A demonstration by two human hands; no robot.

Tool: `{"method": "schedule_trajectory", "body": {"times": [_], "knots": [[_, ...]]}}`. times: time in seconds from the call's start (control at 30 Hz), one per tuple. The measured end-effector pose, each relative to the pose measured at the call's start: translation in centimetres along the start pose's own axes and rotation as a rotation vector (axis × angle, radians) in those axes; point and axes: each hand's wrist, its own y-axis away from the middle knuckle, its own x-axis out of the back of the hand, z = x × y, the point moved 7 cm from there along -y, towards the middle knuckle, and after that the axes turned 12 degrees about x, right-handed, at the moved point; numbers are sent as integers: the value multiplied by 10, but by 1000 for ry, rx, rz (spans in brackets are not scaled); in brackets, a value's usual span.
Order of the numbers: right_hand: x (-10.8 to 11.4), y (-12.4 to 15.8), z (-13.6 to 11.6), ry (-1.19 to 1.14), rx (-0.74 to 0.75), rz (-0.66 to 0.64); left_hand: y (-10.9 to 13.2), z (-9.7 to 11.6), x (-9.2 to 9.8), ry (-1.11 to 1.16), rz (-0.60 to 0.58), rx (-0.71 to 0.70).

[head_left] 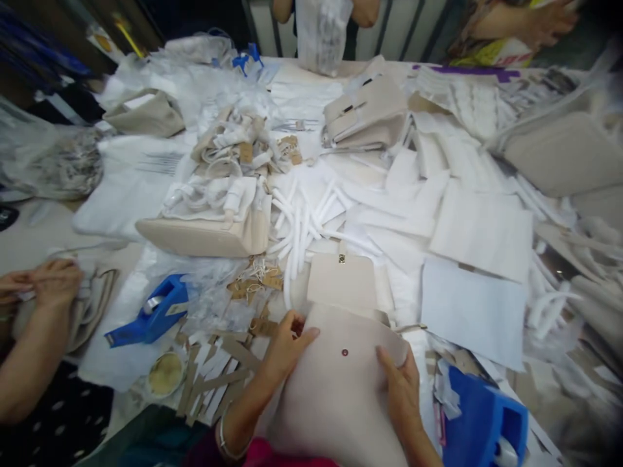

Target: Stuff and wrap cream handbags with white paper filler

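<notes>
left grip [288, 348] | right grip [403, 383] — both on beige bag [341, 395] | white rods [304, 227] beyond

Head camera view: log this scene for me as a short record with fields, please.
Left hand: holds left edge of smooth beige bag
Right hand: holds that bag's right edge
Bag detail: small round dark stud
Beyond bag: beige flap with gold-coloured clasp
Left side: blue plastic tape dispenser
Right side: second blue plastic tape dispenser
Far left: co-worker's hands, working

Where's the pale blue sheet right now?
In the head view, the pale blue sheet lies right of centre, beyond the right hand, between a white sheet and the nearer blue tape dispenser.
</notes>
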Motion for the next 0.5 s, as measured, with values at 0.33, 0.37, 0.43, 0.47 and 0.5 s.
{"method": "schedule_trajectory", "body": {"times": [0.33, 0.37, 0.43, 0.47, 0.5], "knots": [[4, -3, -3, 166, -18, -8, 49, 9, -18, -102, 119, -151], [3, -2, -5, 168, -8, -10, 44, 11, -17, -113, 128, -143], [1, -1, -9, 170, 20, -11, 35, 18, -17, -137, 147, -154], [1, -1, -10, 167, 34, -11, 31, 20, -18, -143, 160, -163], [1, -1, -10, 164, 46, -8, 28, 22, -19, -143, 171, -167]]}}
